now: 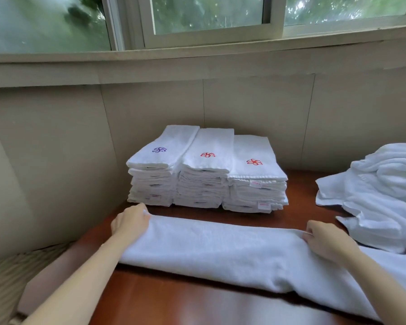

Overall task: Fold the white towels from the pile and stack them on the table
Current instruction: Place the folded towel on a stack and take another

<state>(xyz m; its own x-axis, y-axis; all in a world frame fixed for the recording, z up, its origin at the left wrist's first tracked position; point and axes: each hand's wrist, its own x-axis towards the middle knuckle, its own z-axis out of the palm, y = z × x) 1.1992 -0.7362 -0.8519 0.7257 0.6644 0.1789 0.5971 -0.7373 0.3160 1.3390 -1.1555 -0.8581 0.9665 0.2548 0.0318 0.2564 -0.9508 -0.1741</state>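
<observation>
Head view: towel (220, 252) runs left-right; left hand (129, 222) and right hand (324, 240) grips clamped on its ends.

Looking up at a white-framed sliding window (209, 17) running along the top, with blurred green foliage (45, 22) showing through the glass and soft daylight coming in over a pale sill (197, 52). Facing beige wall panels (150, 106) below that sill, meeting at thin vertical seams and bending round into a corner on the left. Looking down on a glossy reddish-brown wooden counter (174, 301) pushing up against those panels and catching a dull sheen near the bottom edge, with a strip of striped beige fabric (0, 277) lying beyond its left side.
</observation>
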